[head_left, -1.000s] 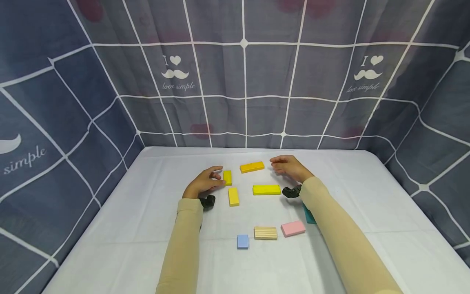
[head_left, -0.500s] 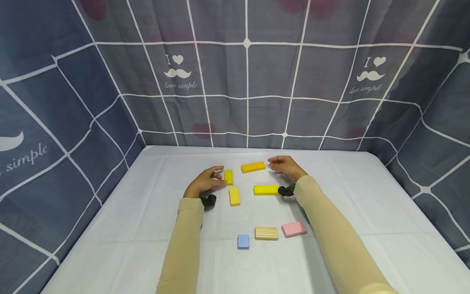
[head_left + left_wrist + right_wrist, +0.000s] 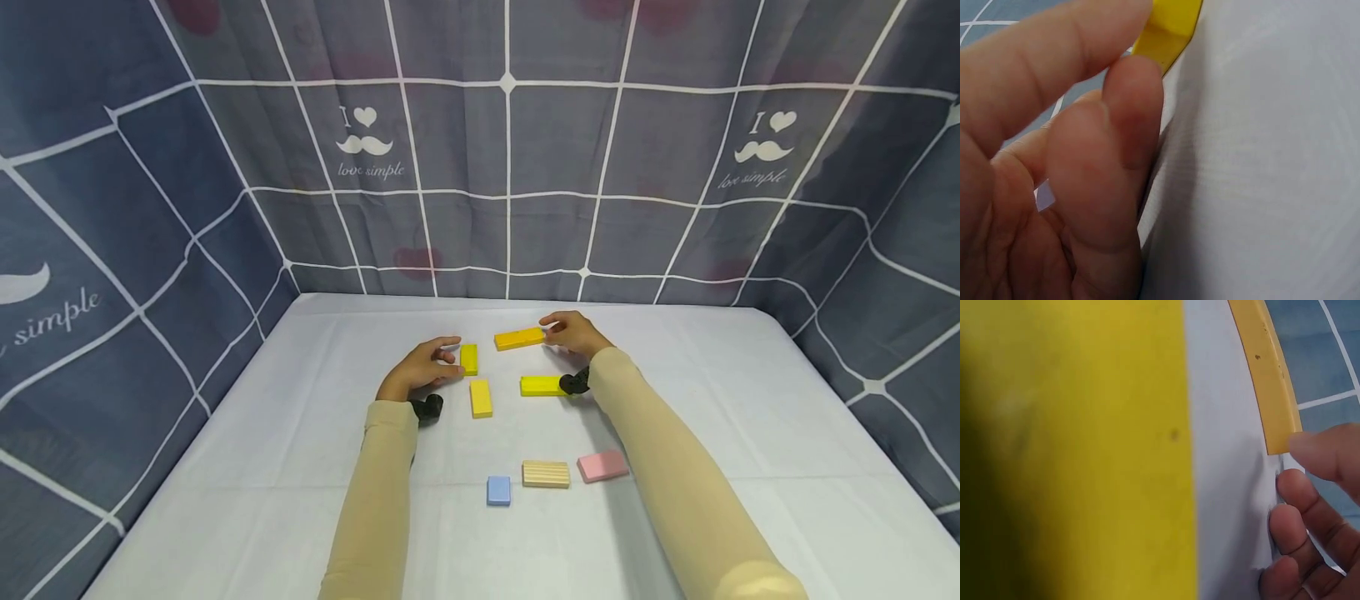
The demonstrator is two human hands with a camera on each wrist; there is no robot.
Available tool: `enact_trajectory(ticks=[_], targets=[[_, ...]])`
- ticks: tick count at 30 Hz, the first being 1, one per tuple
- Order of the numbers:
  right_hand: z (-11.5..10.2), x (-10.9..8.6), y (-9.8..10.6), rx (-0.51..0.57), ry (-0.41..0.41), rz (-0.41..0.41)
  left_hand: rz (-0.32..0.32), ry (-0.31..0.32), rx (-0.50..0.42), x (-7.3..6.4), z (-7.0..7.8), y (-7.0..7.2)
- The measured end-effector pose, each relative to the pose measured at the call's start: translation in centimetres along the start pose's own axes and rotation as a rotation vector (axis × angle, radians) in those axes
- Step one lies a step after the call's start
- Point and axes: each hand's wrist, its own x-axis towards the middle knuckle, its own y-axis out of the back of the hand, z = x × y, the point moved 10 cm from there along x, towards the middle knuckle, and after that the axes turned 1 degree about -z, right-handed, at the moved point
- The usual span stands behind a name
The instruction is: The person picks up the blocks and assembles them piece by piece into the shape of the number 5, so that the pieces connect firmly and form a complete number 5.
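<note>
Beside the left side of a short yellow block (image 3: pixel 468 360), my left hand (image 3: pixel 422 369) rests with loosely bent fingers, its thumb tip right at the block's edge. In the left wrist view a corner of this yellow block (image 3: pixel 1172 31) shows past the fingertips. My right hand (image 3: pixel 576 333) is at the right end of a long orange-yellow block (image 3: pixel 517 339). One fingertip overlaps the end of that orange-yellow block (image 3: pixel 1269 381) in the right wrist view, while the other fingers bend below it. A long bright yellow block (image 3: pixel 538 386) lies under the right wrist, partly hidden.
Another short yellow block (image 3: pixel 481 399) lies in front of the left hand. Nearer me are a blue square block (image 3: pixel 498 491), a ridged beige block (image 3: pixel 546 474) and a pink block (image 3: pixel 602 467) by the right sleeve. A dark checked curtain (image 3: pixel 465 150) surrounds the white table (image 3: pixel 300 517).
My right hand has moved left to the end of the orange-yellow block. Its arm now hides the teal block and part of the long bright yellow one. The left hand has stayed put.
</note>
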Motion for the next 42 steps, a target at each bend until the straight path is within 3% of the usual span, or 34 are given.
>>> enact_trajectory(ticks=[8, 16, 26, 42], targets=[[-1.0, 0.0, -0.2, -0.049, 0.023, -0.001, -0.004, 0.007, -0.003, 0.1, -0.2, -0.1], [-0.6, -0.4, 0.1, -0.074, 0.018, -0.019, -0.001, 0.006, 0.002, 0.1, 0.0, -0.1], [0.7, -1.5, 1.4, -0.006, 0.021, -0.02, 0.001, 0.001, -0.015, 0.0, -0.1, 0.0], [2.5, -3.3, 1.9, 0.103, -0.057, -0.01, -0.009, 0.001, 0.012, -0.1, 0.2, -0.2]])
